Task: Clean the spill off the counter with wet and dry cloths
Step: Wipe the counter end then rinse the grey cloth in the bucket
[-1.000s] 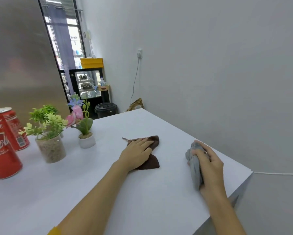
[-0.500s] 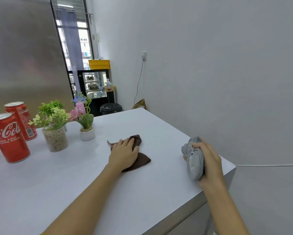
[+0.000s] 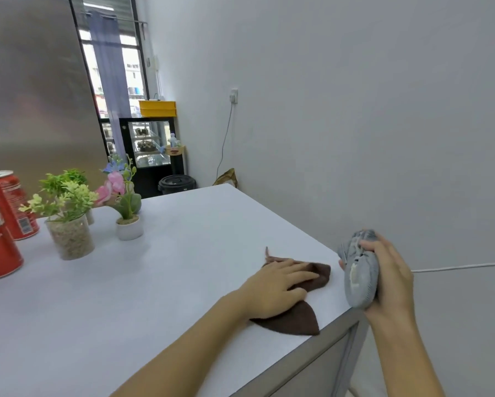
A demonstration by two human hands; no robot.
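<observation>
A brown cloth (image 3: pixel 295 319) lies flat on the white counter (image 3: pixel 160 282), close to its right edge. My left hand (image 3: pixel 277 285) presses on it with the fingers stretched out flat. My right hand (image 3: pixel 389 273) grips a bunched grey cloth (image 3: pixel 360 279) and holds it just past the counter's right edge, above the corner. A pale smear shows on the grey cloth. No spill can be made out on the counter.
At the left stand two red cola cans (image 3: pixel 0 224), a glass pot of green plants (image 3: pixel 68 224) and a small white pot with pink flowers (image 3: pixel 127 213). A grey wall (image 3: pixel 355 110) runs along the right. A black bin (image 3: pixel 176 183) sits beyond the far edge.
My left hand has slid the brown cloth rightward to the counter's edge. The right hand with the grey cloth has moved off the counter, past its right edge. The camera has shifted.
</observation>
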